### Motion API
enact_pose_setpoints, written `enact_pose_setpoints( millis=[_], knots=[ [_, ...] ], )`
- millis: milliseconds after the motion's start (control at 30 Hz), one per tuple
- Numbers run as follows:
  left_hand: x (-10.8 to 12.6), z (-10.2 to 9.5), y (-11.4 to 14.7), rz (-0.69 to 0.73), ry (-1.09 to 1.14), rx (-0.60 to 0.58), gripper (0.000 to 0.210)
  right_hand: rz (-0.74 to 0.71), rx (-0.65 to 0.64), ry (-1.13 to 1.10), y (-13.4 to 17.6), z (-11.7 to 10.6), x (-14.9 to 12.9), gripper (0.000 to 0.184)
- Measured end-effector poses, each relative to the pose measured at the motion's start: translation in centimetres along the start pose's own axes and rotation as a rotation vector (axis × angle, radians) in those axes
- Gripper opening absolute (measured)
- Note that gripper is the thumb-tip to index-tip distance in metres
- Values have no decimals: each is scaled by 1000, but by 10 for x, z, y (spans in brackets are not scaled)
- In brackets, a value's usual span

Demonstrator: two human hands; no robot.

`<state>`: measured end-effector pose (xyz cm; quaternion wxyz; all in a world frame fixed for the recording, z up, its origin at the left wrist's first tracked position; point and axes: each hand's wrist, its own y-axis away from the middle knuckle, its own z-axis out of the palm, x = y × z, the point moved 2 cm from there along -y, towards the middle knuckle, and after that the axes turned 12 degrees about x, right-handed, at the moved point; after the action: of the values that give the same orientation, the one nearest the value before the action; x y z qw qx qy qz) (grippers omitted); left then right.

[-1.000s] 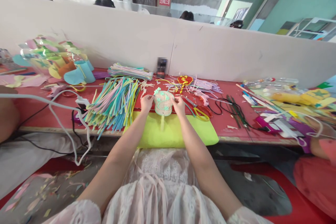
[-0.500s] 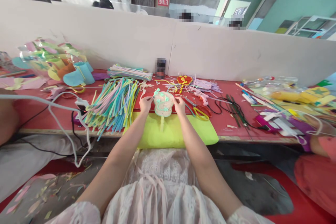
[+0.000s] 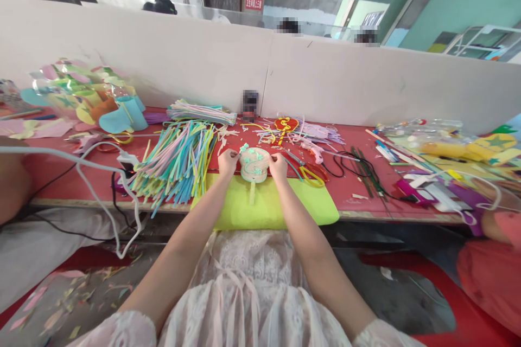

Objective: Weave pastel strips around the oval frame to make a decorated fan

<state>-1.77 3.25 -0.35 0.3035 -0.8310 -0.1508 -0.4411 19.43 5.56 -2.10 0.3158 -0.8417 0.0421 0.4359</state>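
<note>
Between my hands is a small fan-shaped pipe-cleaner craft (image 3: 254,165), pale pink with mint-green flowers and a curved green line. Its pale yellow-green handle (image 3: 252,193) points toward me over a lime-yellow cushion (image 3: 303,203). My left hand (image 3: 228,162) pinches the craft's left edge, close to a green flower. At the right edge, the fingers of my right hand (image 3: 277,165) are closed on it too. Just left of my left hand lies a big pile of pastel pipe cleaners (image 3: 179,160). Yellow-handled pliers (image 3: 311,174) rest to the right of my right hand.
A red-and-yellow pipe-cleaner piece (image 3: 286,126) lies behind the craft. Beyond the pliers are a pink glue gun (image 3: 314,150) and black cables (image 3: 345,165). A white cable (image 3: 81,160) crosses at left. A white partition (image 3: 195,59) backs the red table (image 3: 350,203). People sit on both sides.
The craft has shifted very slightly, its top edge now tilted a little differently. Both hands keep their hold at its sides; the things around look the same.
</note>
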Motion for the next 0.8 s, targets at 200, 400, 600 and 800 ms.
enact_pose_setpoints(
  millis=[200,400,600,800],
  knots=[
    [3,1,4,35,-126,-56,15,-47,8,110,5,-6,-10,15],
    [5,1,6,88,-210,-69,18,-67,24,172,6,-6,-12,13],
    [4,1,6,150,-305,-56,18,-123,75,251,7,-4,-10,11],
    [19,-17,2,216,-329,-5,24,-67,112,173,2,-6,-8,18]
  ],
)
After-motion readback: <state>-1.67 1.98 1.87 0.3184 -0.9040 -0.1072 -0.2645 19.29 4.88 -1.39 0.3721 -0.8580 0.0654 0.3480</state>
